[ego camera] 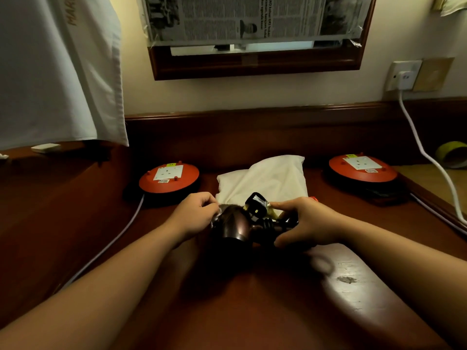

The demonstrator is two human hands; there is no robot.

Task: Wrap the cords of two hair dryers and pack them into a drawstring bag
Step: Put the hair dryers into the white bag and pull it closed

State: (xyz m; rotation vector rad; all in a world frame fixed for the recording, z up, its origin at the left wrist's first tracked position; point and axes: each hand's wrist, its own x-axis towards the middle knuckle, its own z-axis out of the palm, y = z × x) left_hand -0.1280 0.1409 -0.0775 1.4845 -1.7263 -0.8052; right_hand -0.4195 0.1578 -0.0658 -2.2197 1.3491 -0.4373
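Dark bronze and glossy, the hair dryer (233,229) sits at the middle of the wooden desk (278,311), between my two hands and just in front of the white drawstring bag (267,180). Its long axis runs roughly left to right: the rounded barrel is on the left, the handle with its wrapped cord (269,227) goes off to the right. The black plug (256,204) sticks up above the handle, tilted away from me toward the bag.

My left hand (195,214) has its fingers curled, pinching the near edge of the bag against the barrel. My right hand (307,223) is closed around the handle and the cord coils, thumb underneath, forefinger stretched toward the plug.

A red cord reel (169,176) lies to the left of the bag and another (361,168) to the right; their small labels are too blurred to read. On the hanging white cloth (58,72) at upper left I can only make out "MAR".
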